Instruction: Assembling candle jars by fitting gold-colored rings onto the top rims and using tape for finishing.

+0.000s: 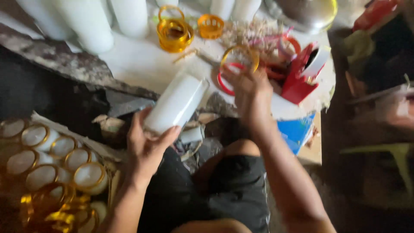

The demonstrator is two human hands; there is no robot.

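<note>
My left hand (144, 144) grips the lower end of a white cylinder (177, 103), likely a candle, tilted up toward the right above my lap. My right hand (250, 92) reaches over the white work surface (142, 60) and touches rings there: a gold ring (239, 56) stands above its fingers and a red ring (224, 82) lies by its thumb. The picture is blurred, so whether the fingers pinch a ring is unclear.
Tall white cylinders (86, 21) stand at the back left. Stacked gold rings (174, 33) and an orange ring (210, 26) sit behind. A red tape dispenser (302, 73) stands to the right. A box at the lower left holds several gold-rimmed white cylinders (51, 164).
</note>
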